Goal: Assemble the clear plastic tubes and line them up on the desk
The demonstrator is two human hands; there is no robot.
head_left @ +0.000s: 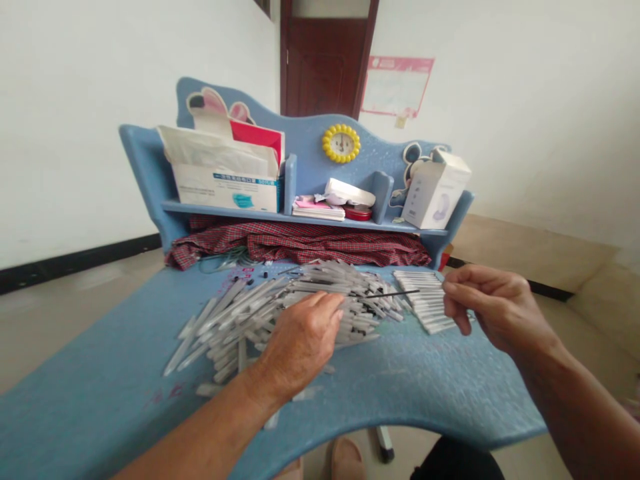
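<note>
A loose heap of clear plastic pen barrels point(260, 313) lies across the blue desk point(95, 393). My left hand point(300, 343) rests on top of the heap, its fingers together and curled over the barrels. My right hand point(495, 307) is raised over the desk's right side, with its fingertips pinched on what looks like a thin black pen refill point(395, 293). The refill points left over the heap. Just left of my right hand, a neat stack of white tubes point(425, 300) lies side by side.
Behind the heap lie a red checked cloth point(300, 243), a green cord point(223, 260) and small black parts point(265, 274). The blue shelf point(300, 217) above holds a face-mask box point(225, 190), a white box point(435, 190) and a yellow clock point(341, 143).
</note>
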